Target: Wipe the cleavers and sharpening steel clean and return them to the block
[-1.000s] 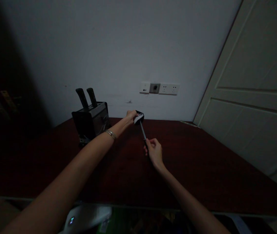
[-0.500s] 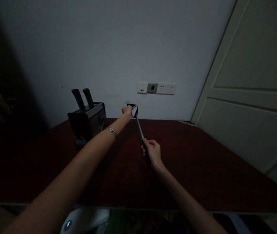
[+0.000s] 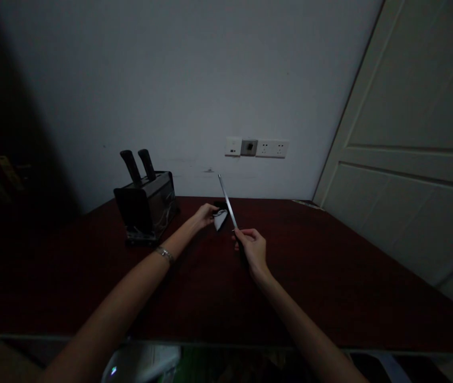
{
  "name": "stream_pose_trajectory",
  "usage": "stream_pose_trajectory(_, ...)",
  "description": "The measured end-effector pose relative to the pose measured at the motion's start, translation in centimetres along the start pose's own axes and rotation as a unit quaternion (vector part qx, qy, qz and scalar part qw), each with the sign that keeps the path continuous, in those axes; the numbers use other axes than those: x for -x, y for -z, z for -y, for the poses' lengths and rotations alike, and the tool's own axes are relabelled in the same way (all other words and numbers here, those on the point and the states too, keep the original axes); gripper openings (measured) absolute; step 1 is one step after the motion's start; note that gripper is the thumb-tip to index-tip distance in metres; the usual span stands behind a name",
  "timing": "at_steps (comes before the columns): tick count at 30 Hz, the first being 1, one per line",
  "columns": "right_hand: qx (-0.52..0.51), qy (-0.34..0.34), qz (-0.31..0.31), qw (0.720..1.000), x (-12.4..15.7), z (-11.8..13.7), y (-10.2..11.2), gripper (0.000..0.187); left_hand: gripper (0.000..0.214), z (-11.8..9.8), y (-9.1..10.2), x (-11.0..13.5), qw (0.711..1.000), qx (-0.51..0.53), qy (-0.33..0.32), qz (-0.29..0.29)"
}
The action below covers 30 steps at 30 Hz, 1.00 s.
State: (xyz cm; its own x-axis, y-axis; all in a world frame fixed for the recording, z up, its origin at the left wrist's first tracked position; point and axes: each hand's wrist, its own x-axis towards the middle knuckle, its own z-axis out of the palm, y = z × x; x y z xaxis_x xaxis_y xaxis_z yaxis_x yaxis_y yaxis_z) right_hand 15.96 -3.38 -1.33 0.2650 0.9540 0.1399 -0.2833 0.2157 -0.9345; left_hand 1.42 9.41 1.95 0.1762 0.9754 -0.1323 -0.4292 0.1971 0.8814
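Observation:
My right hand [image 3: 253, 250] is closed round the dark handle of a long, thin metal rod, which looks like a sharpening steel [image 3: 228, 202]. It slants up and away to the left, its tip in front of the wall. To its left, my left hand [image 3: 206, 214] pinches a black-and-white cloth [image 3: 220, 218], held low over the table beside the rod. In this view the cloth appears apart from the metal. A bracelet [image 3: 165, 254] circles my left wrist.
On the dark red table [image 3: 314, 276], a black knife block [image 3: 146, 207] stands at the left with two black-handled knives [image 3: 138, 166] in it. Wall sockets [image 3: 272, 148] are behind, a white panelled door [image 3: 402, 213] at right. Below the table's front edge lies a white device [image 3: 142, 364].
My left hand has drawn back toward me with the cloth, from the rod's far end to beside its lower part, baring the tip. My right hand has hardly moved.

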Motion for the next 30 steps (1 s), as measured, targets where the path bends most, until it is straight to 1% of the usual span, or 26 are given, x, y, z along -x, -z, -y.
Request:
stream_pose_trajectory(3,-0.002,-0.002,-0.001,1.000,0.0,-0.1,0.0,0.035,0.022,1.2,0.2,1.7,0.997,-0.011,0.032,0.062)
stream_pose_trajectory(5,0.000,-0.003,-0.001,1.000,0.0,-0.2,0.0,0.035,0.026,1.6,0.2,2.6,0.990,-0.015,0.039,0.133)
stream_pose_trajectory(7,0.002,0.001,-0.003,1.000,-0.1,-0.3,0.0,0.036,0.027,1.9,0.2,3.5,0.976,-0.021,0.034,0.212)
stream_pose_trajectory(9,0.007,0.007,-0.006,1.000,-0.2,-0.5,0.0,0.035,0.027,2.2,0.1,4.1,0.962,-0.036,0.033,0.268)
stream_pose_trajectory(13,0.012,0.016,-0.013,1.000,-0.4,-0.5,0.1,0.034,0.024,2.9,-0.6,4.8,0.954,-0.066,0.031,0.290)
stream_pose_trajectory(17,-0.002,0.025,-0.024,0.999,-0.3,-0.3,0.1,0.034,0.025,3.3,-1.5,5.1,0.955,-0.034,0.007,0.293)
stream_pose_trajectory(20,-0.004,0.014,-0.027,1.000,-0.2,-0.3,0.0,0.034,0.024,3.4,-2.2,5.2,0.964,-0.033,-0.008,0.265)
stream_pose_trajectory(22,-0.005,0.012,-0.030,0.999,-0.3,-0.4,0.0,0.033,0.021,3.7,-2.7,5.3,0.972,-0.036,-0.026,0.231)
stream_pose_trajectory(27,-0.009,0.026,-0.049,0.998,-0.8,-0.4,0.3,0.031,0.006,4.2,-5.0,5.2,0.992,-0.025,-0.061,0.105)
stream_pose_trajectory(30,-0.013,0.035,-0.054,0.998,-1.0,-0.1,0.5,0.031,0.005,3.7,-6.6,4.8,0.994,-0.013,-0.079,0.071)
